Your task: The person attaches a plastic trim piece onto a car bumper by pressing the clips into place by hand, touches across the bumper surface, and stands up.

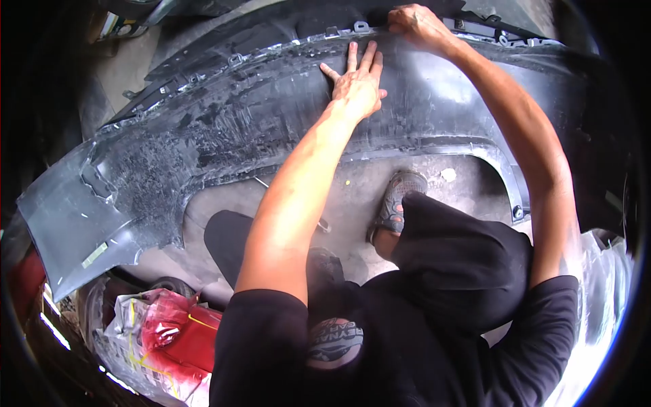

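A large black car bumper (258,115), scuffed and streaked with whitish dust, curves across the view in front of me. My left hand (357,87) lies flat on its surface near the middle, fingers spread. At the bumper's upper edge, farther right, my right hand (417,27) is closed with its fingers curled down. Whatever those fingers grip is hidden from this angle. Small mounting tabs (361,27) line that edge to the left of my right hand.
My sandalled foot (400,203) rests on the concrete floor (346,183) under the bumper's arched lower edge. A red painted part with masking paper (186,342) lies at lower left. Clear plastic sheeting (600,292) is at the right. Dark trim (251,34) sits behind the bumper.
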Tool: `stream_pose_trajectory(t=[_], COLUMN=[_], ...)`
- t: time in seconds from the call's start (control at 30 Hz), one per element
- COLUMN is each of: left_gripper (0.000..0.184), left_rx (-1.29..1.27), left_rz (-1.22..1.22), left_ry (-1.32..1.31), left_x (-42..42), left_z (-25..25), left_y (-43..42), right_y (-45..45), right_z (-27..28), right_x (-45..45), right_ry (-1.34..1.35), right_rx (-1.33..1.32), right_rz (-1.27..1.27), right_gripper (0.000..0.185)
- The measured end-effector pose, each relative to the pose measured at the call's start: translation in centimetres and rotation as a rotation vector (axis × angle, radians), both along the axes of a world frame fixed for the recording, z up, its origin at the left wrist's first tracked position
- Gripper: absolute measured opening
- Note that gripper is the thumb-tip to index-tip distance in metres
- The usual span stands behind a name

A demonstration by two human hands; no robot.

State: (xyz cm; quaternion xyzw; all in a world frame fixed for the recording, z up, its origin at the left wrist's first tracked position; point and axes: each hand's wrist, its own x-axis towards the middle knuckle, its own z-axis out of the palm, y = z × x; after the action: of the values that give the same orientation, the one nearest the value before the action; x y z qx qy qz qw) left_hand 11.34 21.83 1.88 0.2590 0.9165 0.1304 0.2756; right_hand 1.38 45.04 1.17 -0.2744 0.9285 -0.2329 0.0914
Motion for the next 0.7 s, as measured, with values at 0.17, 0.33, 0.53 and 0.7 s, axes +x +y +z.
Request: stream_pose_trajectory(t=[0.17, 0.33, 0.53, 0.7], left_gripper=[0.087, 0.086, 0.077, 0.071], left_rx=[0.014, 0.040, 0.116, 0.073], left_rz=[-0.008, -0.064, -0.097, -0.054], left_ry=[0.007, -0.064, -0.075, -0.160], left_x=[0.0, -0.6, 1.1, 4.2], left_z=[-0.3, 0.0, -0.5, 2.3], left_y=[-0.2, -1.4, -5.1, -12.3], right_y=[0.2, -1.0, -1.1, -1.6], right_z=[-0.8, 0.6, 3.5, 4.6], right_x=[1.7, 8.4, 16.2, 19.6], right_ry=[0.135, 0.183, -0.111, -0.287], right_rx=[-0.009, 0.126, 0.165, 0.198], right_rz=[-0.076, -0.262, -0.115, -0.012], right_gripper=[0.023, 0.049, 0.053, 0.050])
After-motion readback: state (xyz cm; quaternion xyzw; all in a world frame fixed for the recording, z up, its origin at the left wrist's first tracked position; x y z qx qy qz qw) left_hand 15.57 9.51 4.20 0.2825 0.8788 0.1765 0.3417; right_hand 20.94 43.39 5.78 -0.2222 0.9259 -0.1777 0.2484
